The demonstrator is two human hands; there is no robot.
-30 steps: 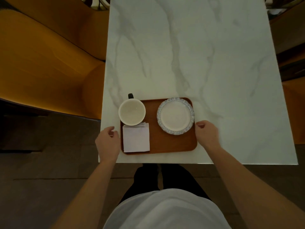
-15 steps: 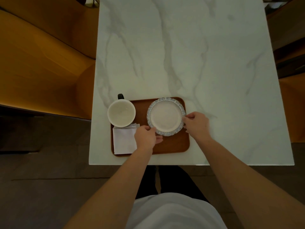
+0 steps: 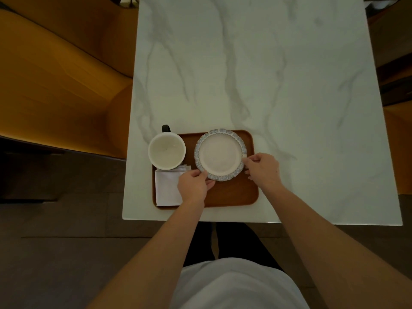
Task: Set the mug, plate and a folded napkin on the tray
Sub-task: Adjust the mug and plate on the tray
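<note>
Left hand (image 3: 193, 185) and right hand (image 3: 263, 169) pinch plate (image 3: 219, 155) by opposite rim edges, likely to keep it level. Plate on tray (image 3: 234, 192), right half. Mug (image 3: 166, 151) at tray's left end, folded napkin (image 3: 167, 188) just before it. Tray at near edge of marble table (image 3: 267, 74).
</note>
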